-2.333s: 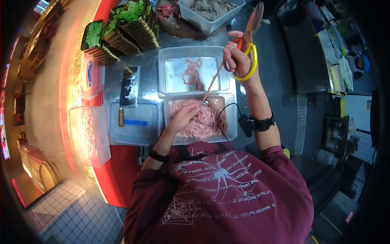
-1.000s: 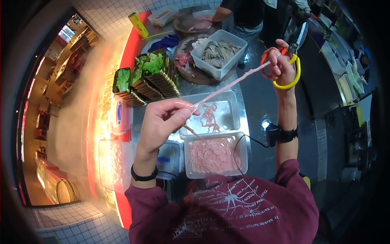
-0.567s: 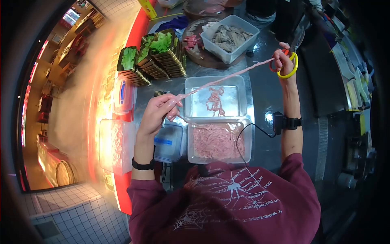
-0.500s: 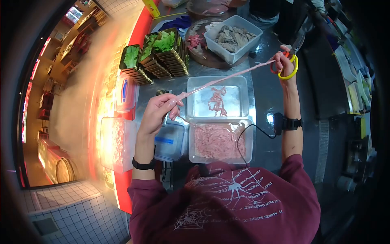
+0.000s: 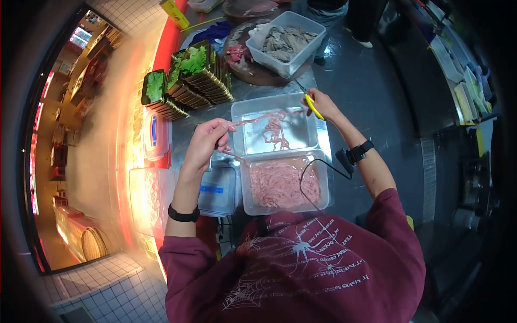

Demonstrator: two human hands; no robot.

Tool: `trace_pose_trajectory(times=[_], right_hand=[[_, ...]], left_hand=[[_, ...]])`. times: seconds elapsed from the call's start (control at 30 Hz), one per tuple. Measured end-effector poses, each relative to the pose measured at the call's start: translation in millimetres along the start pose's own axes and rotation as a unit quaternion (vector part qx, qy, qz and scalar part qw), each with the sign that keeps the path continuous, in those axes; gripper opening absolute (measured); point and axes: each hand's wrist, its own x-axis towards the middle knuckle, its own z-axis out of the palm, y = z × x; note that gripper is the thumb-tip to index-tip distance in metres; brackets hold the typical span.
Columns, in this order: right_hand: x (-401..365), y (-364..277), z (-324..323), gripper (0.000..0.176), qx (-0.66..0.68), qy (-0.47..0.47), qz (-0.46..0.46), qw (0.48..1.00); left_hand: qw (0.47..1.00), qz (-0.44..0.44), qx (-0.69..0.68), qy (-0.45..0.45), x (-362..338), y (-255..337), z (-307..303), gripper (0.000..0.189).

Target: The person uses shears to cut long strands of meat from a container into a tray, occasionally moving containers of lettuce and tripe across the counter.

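Strand [image 5: 253, 120] over the far tub [image 5: 301, 134], tail hanging towards the near tub [image 5: 325, 185]! The left hand's [image 5: 202, 141] grip pinches it, likely to hold it clear of the heap [image 5: 280, 185]; the right hand's [image 5: 322, 102] grip wraps the scissors [image 5: 313, 107], blades pointing far, probably off the strand. Beyond, lettuce trays [image 5: 208, 82] stacked far left on the counter [image 5: 242, 91].

Our shirt [image 5: 301, 253] matt cloth; our scissors handle [image 5: 313, 107] smooth plastic. We see tub [image 5: 246, 188] in smooth translucent plastic, meat [image 5: 283, 183] wet, glossy, table [image 5: 215, 110] shiny metal, chopping block [image 5: 253, 72] dull.
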Motion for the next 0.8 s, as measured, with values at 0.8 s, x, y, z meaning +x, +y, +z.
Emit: trace_pose_trajectory(times=[0.8], right_hand=[[-141,32,-12,0.055,-0.071,-0.08,-0.079,0.991]], left_hand=[[0.98,-0.052,0.19,-0.037,40,-9,12,0.013]])
